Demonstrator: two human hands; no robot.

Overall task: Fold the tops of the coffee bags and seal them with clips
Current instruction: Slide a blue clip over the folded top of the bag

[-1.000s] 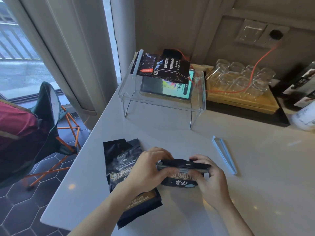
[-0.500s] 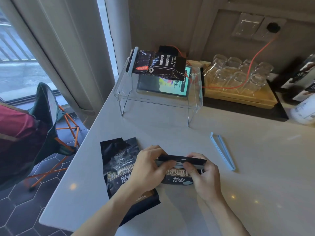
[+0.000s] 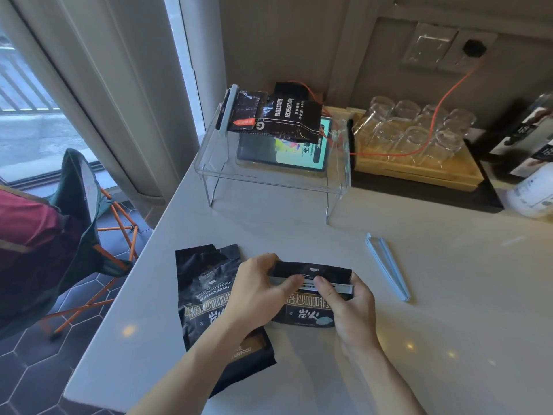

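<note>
On my head feed both hands work one black coffee bag [image 3: 311, 317] lying on the white table [image 3: 434, 339], near the front edge. Its top is folded over, and a pale grey-blue clip [image 3: 332, 286] runs along the fold. My left hand [image 3: 257, 290] pinches the bag's left end at the fold, thumb on the clip. My right hand [image 3: 348, 307] grips the right end, thumb pressed on the clip, fingers curled round the bag's edge (whether the clip is fully snapped shut I cannot tell).

A second coffee bag [image 3: 209, 298] lies flat just left of the first, partly under my left forearm, its top ragged and open. A spare light blue clip [image 3: 387, 266] lies open on the table to the right, well apart from the hands. Further back, a third bag [image 3: 281, 115] with a clip at its left end rests on a clear acrylic stand [image 3: 269, 181], above a lit tablet [image 3: 287, 154]. Upturned glasses [image 3: 416, 130] sit on a wooden tray [image 3: 425, 172] at the back right.
</note>
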